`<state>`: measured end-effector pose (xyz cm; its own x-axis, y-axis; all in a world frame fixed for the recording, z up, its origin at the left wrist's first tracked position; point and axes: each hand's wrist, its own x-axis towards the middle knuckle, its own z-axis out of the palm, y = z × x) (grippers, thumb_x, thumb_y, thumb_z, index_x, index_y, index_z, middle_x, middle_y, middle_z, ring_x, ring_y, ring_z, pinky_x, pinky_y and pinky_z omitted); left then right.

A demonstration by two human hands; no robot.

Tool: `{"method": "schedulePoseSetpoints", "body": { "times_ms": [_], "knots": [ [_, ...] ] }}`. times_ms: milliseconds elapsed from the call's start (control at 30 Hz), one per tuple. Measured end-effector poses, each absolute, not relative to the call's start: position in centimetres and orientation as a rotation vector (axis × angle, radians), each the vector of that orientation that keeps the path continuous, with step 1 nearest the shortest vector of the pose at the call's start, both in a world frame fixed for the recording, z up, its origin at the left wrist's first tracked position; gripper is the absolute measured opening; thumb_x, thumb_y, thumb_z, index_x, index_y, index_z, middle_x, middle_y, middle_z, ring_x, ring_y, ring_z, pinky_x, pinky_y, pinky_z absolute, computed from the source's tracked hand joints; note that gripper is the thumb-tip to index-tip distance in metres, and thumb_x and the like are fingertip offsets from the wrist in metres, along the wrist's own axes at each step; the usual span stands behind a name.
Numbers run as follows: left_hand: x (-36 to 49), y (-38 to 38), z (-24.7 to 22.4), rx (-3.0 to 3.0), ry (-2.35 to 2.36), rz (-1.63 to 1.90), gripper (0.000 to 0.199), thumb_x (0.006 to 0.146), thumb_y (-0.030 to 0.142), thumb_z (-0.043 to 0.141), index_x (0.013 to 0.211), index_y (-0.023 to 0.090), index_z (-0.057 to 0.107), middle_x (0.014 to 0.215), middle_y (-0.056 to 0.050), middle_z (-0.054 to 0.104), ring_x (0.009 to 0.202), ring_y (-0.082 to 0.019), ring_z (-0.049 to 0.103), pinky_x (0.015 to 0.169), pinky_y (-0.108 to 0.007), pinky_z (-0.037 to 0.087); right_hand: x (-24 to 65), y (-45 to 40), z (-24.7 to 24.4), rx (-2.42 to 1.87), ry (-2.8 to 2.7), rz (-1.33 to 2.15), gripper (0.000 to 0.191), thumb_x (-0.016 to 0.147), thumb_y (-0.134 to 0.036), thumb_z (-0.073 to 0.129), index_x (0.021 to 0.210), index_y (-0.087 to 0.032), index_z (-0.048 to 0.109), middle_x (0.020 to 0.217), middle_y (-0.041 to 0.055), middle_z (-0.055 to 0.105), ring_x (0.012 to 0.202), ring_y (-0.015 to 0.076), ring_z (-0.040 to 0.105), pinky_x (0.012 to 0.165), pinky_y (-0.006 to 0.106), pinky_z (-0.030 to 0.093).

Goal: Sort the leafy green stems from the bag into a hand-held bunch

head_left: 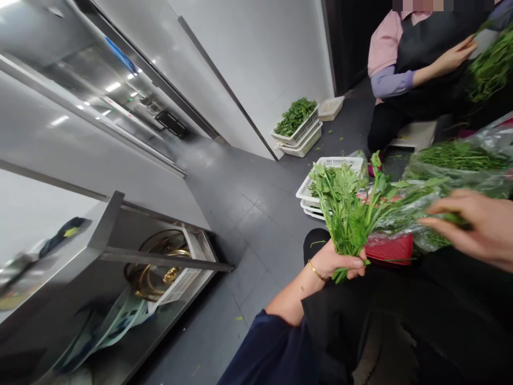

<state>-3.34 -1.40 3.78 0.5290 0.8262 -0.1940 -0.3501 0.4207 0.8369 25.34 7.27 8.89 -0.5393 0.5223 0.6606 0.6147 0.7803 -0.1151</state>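
My left hand (pixel 340 262) is closed around the stem ends of a bunch of leafy greens (pixel 348 203), its leaves pointing up and away from me. To the right, my right hand (pixel 476 224) is curled, thumb and fingers close together, with a bit of green stem (pixel 457 218) showing between them; motion blurs it slightly. Beyond and below that hand, more long-stemmed greens (pixel 465 158) lie in clear plastic bags (pixel 420 195). A red object (pixel 390 249) sits behind the bunch, partly covered. Stacked white baskets (pixel 306 187) holding some greens stand just past my left hand.
Against the wall, stacked white baskets (pixel 306 140) hold leafy greens, beside a small white tray (pixel 332 108). A co-worker (pixel 428 59) sits at upper right, holding greens (pixel 495 67). At left, a steel table (pixel 104 240) has a shelf with gold-rimmed lids (pixel 172 272). Grey tile floor (pixel 248 214) lies between.
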Motion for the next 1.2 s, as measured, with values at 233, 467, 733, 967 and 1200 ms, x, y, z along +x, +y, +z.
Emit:
{"method": "schedulePoseSetpoints", "body": {
  "times_ms": [233,467,733,967,1200],
  "knots": [
    [-4.2,-1.7,4.2,0.769,0.723,0.834,0.054,0.060,0.041,0.084,0.100,0.008,0.067,0.078,-0.010,0.071,0.052,-0.015,0.062,0.040,-0.022,0.039,21.9,8.2,9.5,-0.570,-2.312,-0.658,0.020,0.092,-0.020,0.057,0.103,-0.025,0.072,0.064,-0.0022,0.053,0.060,0.0097,0.043,0.057,0.028,0.030],
    [-5.2,-1.5,4.5,0.815,0.988,1.096,0.041,0.060,0.038,0.086,0.081,0.010,0.063,0.058,-0.001,0.062,0.042,-0.007,0.049,0.042,-0.020,0.035,22.8,6.2,9.0,-0.617,-2.355,-0.644,0.039,0.090,-0.006,0.050,0.121,-0.023,0.065,0.067,-0.0003,0.052,0.064,0.0118,0.043,0.061,0.028,0.028],
    [-4.7,-2.3,4.5,0.805,1.043,1.107,0.043,0.058,0.039,0.087,0.079,0.011,0.063,0.059,-0.001,0.062,0.044,-0.007,0.050,0.046,-0.021,0.038,20.3,5.1,10.5,-0.517,-2.435,-0.751,0.025,0.089,-0.010,0.049,0.108,-0.016,0.064,0.072,0.0022,0.055,0.070,0.0142,0.046,0.065,0.030,0.031],
    [-4.1,-2.7,3.6,0.809,0.954,1.062,0.038,0.063,0.037,0.085,0.080,0.010,0.063,0.059,-0.001,0.062,0.043,-0.007,0.050,0.046,-0.020,0.037,20.2,4.8,11.4,-0.444,-2.417,-0.751,0.028,0.090,-0.009,0.046,0.111,-0.014,0.064,0.082,0.0052,0.060,0.072,0.0147,0.049,0.066,0.030,0.032],
    [-3.7,-2.5,3.8,0.794,0.918,1.068,0.037,0.065,0.036,0.083,0.083,0.010,0.064,0.059,-0.001,0.062,0.043,-0.007,0.050,0.046,-0.021,0.039,21.2,6.5,9.7,-0.314,-2.689,-0.563,0.025,0.086,-0.008,0.046,0.096,-0.017,0.067,0.087,0.0057,0.061,0.068,0.0136,0.051,0.058,0.029,0.033]
  ]
}}
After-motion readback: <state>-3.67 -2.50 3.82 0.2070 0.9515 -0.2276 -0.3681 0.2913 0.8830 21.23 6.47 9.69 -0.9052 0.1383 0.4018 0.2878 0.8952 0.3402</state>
